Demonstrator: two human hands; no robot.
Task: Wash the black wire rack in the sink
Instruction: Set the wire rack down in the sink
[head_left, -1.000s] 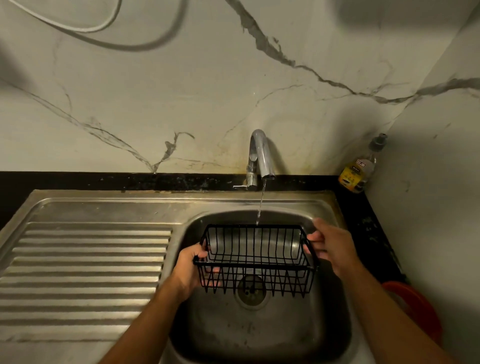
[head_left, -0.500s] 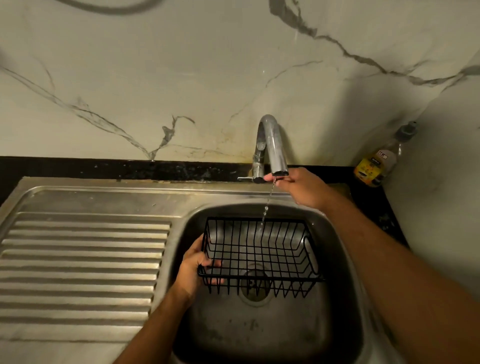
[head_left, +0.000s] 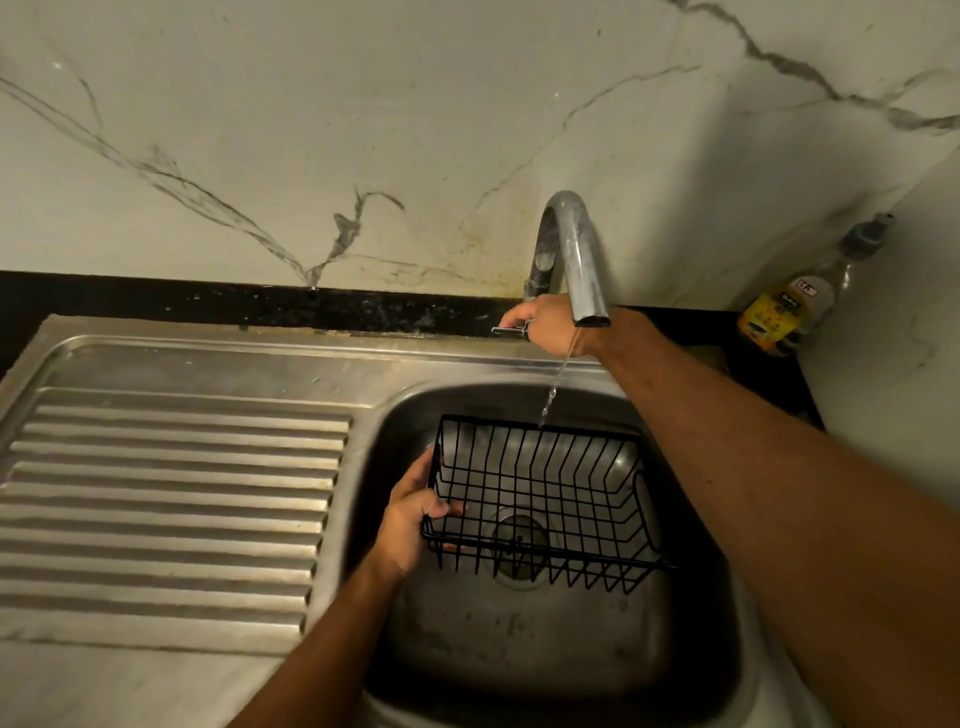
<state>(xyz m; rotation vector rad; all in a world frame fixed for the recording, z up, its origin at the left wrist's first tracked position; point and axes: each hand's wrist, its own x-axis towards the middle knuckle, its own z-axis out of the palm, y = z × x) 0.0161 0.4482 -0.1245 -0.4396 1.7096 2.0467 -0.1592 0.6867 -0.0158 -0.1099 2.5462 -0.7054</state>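
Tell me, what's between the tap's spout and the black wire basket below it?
In the head view, only a thin stream of water runs from the tap spout down to the far rim of the black wire rack.

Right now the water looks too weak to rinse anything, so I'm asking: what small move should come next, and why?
Probably turn the tap handle a little further open. The right hand already grips it, and only a thin trickle falls from the spout onto the back edge of the rack, which the left hand holds over the sink.
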